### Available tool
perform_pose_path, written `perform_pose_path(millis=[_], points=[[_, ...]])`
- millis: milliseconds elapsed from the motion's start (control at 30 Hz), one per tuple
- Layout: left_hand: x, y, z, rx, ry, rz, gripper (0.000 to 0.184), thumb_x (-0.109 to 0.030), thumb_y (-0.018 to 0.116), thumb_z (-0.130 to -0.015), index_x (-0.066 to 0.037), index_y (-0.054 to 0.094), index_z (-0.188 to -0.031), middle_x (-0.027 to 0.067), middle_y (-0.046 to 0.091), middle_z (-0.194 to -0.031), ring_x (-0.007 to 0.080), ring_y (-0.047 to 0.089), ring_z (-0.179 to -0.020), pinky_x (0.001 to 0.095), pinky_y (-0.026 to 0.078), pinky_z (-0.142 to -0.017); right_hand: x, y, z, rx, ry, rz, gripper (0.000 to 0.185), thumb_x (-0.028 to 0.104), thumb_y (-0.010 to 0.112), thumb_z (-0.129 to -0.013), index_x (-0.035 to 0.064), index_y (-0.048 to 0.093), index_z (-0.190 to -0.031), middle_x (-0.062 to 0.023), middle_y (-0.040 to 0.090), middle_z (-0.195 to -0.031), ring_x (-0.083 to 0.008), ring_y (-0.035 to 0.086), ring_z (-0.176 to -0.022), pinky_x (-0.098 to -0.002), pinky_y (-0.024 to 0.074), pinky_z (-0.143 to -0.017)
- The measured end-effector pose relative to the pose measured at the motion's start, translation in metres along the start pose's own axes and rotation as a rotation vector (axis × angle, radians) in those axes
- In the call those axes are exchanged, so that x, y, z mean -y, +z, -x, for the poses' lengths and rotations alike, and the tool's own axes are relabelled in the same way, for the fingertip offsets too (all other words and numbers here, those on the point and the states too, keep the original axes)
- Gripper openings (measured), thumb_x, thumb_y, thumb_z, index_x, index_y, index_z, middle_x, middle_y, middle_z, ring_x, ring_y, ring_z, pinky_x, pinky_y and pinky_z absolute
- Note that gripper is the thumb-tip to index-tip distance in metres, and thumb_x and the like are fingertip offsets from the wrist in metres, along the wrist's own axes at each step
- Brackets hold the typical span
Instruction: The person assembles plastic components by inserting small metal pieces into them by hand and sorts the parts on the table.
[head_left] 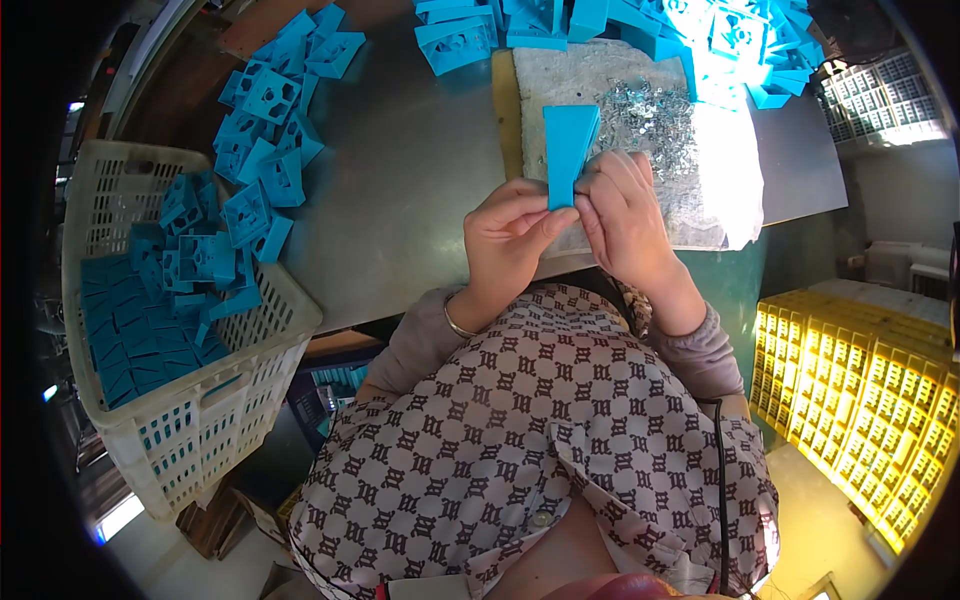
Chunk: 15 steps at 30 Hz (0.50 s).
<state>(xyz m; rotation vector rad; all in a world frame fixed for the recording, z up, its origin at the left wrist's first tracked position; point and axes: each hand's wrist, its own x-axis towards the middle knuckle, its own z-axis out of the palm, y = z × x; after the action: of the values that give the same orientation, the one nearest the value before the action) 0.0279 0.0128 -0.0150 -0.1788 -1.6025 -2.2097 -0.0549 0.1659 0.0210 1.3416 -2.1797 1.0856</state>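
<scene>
A blue wedge-shaped plastic part [568, 150] is held up in front of me, its narrow end downward. My left hand [512, 225] grips that lower end between thumb and fingers. On the other side, my right hand [622, 205] has its fingers pinched against the part's lower edge; whether a small piece sits between them is hidden. Behind the hands lies a pale cloth [590, 80] with many tiny metal pieces [655, 125] scattered on it.
A white plastic crate [200, 420] on the left holds many blue parts. More blue parts [270, 95] lie heaped on the metal tabletop [390, 180], with others [455, 40] along its far side. Yellow crates [850, 400] are stacked at the right.
</scene>
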Motion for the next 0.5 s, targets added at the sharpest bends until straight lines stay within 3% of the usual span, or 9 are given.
perform_pose_path(millis=[100,300,400,500], points=[[-0.0011,0.0019,0.0001,0.003,0.009,-0.008,0.019,0.009,0.072,-0.09,0.007,0.073,-0.109,0.0093,0.065,-0.108,0.0136,0.066,-0.097,0.0271,0.058,-0.086,-0.0052,-0.0021,0.0076,0.143,0.102,-0.117,0.013,0.009,0.069,-0.086,0.0066,0.058,-0.093,-0.0094,0.053,-0.092,-0.0296,0.054,-0.087,-0.0415,0.0381,-0.083],[-0.001,-0.0014,0.0004,0.014,-0.005,-0.022,0.018,0.01,0.072,-0.09,0.007,0.073,-0.108,0.0104,0.064,-0.109,0.0139,0.066,-0.098,0.0284,0.059,-0.088,0.0019,0.0013,0.0007,-0.071,0.004,0.008,0.011,0.009,0.068,-0.086,0.0065,0.058,-0.09,-0.0091,0.054,-0.089,-0.0303,0.054,-0.082,-0.0419,0.0377,-0.081],[-0.0018,0.0038,-0.0007,0.001,0.007,0.027,0.016,0.01,0.072,-0.09,0.009,0.072,-0.106,0.0104,0.064,-0.109,0.0142,0.066,-0.098,0.0287,0.058,-0.09,0.0008,0.0002,0.0011,-0.051,-0.001,-0.025,0.01,0.006,0.066,-0.087,0.0062,0.058,-0.091,-0.0084,0.054,-0.087,-0.03,0.054,-0.081,-0.0416,0.0371,-0.081],[0.0043,-0.003,-0.0013,0.074,0.047,-0.015,0.024,0.01,0.071,-0.091,0.008,0.066,-0.113,0.011,0.064,-0.112,0.0157,0.066,-0.102,0.0309,0.057,-0.094,-0.0048,-0.0009,0.0067,0.06,0.044,-0.096,0.012,0.005,0.066,-0.085,0.0061,0.057,-0.094,-0.008,0.055,-0.088,-0.0298,0.054,-0.082,-0.0403,0.0367,-0.08]])
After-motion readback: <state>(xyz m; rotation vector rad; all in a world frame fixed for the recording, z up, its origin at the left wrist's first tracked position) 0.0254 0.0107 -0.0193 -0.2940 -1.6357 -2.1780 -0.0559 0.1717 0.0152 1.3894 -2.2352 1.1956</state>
